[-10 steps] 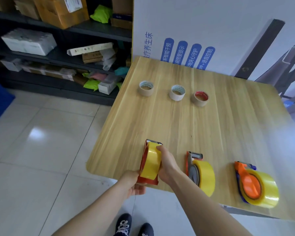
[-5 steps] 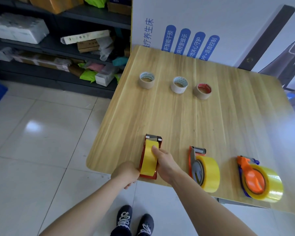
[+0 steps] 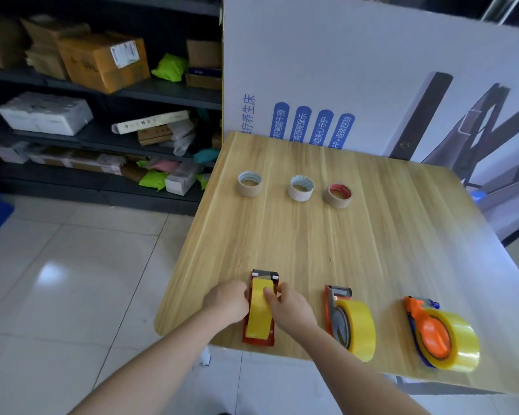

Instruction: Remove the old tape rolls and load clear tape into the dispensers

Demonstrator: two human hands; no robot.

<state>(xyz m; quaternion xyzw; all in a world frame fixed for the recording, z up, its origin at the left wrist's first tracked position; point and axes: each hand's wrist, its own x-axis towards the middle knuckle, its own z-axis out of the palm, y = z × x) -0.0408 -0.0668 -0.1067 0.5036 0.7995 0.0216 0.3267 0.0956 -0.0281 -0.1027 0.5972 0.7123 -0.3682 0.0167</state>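
A red tape dispenser (image 3: 259, 336) with a yellow tape roll (image 3: 259, 317) stands at the near left edge of the wooden table (image 3: 297, 241). My left hand (image 3: 226, 301) grips its left side. My right hand (image 3: 288, 307) holds its right side, thumb pressed on the yellow roll. To the right lie a second red dispenser (image 3: 334, 313) with a yellow roll (image 3: 358, 327) and an orange-and-blue dispenser (image 3: 426, 327) with a yellow roll (image 3: 459, 342). Three small tape rolls sit in a row farther back: one (image 3: 250, 184), one (image 3: 302, 188) and a red-cored one (image 3: 338, 195).
A large white printed board (image 3: 342, 85) stands along the table's far edge. Dark shelves (image 3: 102, 94) with boxes and packages fill the left background. Tiled floor (image 3: 57, 265) lies left of the table, below its near edge.
The dispenser, held tilted over the table's near edge before, now stands farther onto the table. My left hand moved from under its base up to its left side.
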